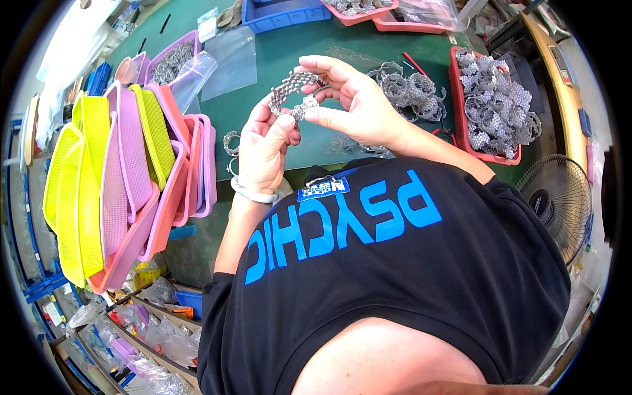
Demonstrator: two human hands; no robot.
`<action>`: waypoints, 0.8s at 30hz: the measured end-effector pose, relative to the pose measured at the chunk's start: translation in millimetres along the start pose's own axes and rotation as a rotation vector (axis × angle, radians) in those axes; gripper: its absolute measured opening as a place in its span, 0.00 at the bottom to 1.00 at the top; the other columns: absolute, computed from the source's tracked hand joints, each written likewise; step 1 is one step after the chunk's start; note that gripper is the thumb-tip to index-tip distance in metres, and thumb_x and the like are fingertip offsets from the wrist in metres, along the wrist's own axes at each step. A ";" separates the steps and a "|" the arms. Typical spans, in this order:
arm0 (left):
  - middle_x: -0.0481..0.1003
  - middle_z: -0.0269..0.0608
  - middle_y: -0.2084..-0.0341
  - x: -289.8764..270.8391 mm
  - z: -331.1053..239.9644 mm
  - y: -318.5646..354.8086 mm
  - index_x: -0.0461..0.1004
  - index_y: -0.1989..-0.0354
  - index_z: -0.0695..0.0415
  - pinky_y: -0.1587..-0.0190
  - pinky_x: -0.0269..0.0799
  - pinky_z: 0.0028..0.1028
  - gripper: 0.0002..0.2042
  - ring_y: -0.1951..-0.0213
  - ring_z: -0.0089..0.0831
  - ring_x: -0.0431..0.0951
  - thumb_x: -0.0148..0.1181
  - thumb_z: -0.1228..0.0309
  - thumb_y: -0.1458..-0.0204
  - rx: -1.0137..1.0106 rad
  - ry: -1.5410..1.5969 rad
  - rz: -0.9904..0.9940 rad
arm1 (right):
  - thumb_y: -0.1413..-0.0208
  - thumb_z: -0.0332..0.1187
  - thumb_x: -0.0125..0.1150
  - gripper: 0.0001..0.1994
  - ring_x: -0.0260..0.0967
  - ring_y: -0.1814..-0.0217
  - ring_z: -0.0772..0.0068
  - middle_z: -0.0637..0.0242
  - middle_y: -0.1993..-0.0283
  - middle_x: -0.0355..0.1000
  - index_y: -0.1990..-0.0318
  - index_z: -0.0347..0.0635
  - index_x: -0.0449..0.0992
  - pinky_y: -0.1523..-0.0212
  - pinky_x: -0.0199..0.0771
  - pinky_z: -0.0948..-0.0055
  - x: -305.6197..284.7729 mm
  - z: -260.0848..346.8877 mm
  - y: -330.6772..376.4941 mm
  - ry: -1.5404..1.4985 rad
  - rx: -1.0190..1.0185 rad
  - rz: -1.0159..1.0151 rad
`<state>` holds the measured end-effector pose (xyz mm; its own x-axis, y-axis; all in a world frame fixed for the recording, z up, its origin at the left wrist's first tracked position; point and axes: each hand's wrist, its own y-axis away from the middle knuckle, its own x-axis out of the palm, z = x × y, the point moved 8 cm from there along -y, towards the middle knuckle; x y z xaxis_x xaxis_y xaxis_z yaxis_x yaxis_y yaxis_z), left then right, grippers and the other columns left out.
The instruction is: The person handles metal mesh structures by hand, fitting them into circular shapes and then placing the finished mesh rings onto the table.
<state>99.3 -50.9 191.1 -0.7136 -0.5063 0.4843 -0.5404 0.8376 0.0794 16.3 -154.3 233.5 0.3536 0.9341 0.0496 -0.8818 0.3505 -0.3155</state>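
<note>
A silvery metal-link bracelet (288,91), curved into a loop, is held up over the green table between both hands. My left hand (264,139) pinches its lower left part between thumb and fingers. On the other side, my right hand (352,102) curls round the loop, its thumb pressed near the lower end and its fingers at the upper right. Right of the hands lies a loose heap of similar bracelets (415,95). A couple of ring-shaped pieces (231,143) rest on the table just left of my left wrist. The bracelet's clasp cannot be made out.
A red tray (454,99) piled with bracelets stands at the right, a fan (556,204) beyond it. Stacked yellow, purple and pink baskets (125,178) crowd the left. A blue bin (286,18) sits at the back, near a clear plastic bag (230,62). Red-handled pliers (445,135) lie near the tray.
</note>
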 end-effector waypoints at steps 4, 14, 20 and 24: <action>0.69 0.32 0.68 1.9 0.9 0.4 0.62 0.47 0.61 0.71 0.65 0.17 0.23 0.74 0.18 0.69 0.61 0.72 0.53 0.003 -0.008 -0.009 | 0.54 0.23 0.61 0.31 0.61 0.47 0.72 0.61 0.43 0.59 0.41 0.39 0.56 0.47 0.63 0.71 -2.0 0.8 1.3 0.028 -0.011 0.000; 0.70 0.34 0.66 3.3 6.7 1.4 0.64 0.53 0.63 0.68 0.65 0.18 0.18 0.71 0.19 0.69 0.59 0.71 0.51 -0.010 -0.084 -0.043 | 0.51 0.25 0.59 0.26 0.62 0.50 0.76 0.64 0.48 0.63 0.43 0.34 0.58 0.48 0.65 0.76 -6.5 -15.4 2.3 -0.172 0.184 -0.047; 0.71 0.35 0.66 3.7 9.2 1.7 0.65 0.54 0.62 0.67 0.65 0.18 0.17 0.70 0.19 0.70 0.58 0.71 0.52 -0.049 -0.089 -0.066 | 0.50 0.25 0.58 0.25 0.63 0.51 0.77 0.64 0.50 0.63 0.44 0.34 0.59 0.49 0.66 0.76 -8.3 -16.2 4.2 -0.195 0.207 -0.064; 0.71 0.34 0.66 4.9 11.4 1.8 0.66 0.55 0.62 0.67 0.65 0.18 0.17 0.70 0.19 0.70 0.59 0.70 0.52 -0.069 -0.085 -0.072 | 0.49 0.25 0.58 0.24 0.63 0.51 0.78 0.64 0.50 0.63 0.44 0.34 0.59 0.49 0.66 0.77 -9.7 -15.7 5.5 -0.202 0.209 -0.068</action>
<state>89.8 -54.2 183.6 -0.7109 -0.5784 0.4001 -0.5615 0.8093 0.1723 13.0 -162.5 216.4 0.3631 0.8952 0.2584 -0.9108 0.3995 -0.1042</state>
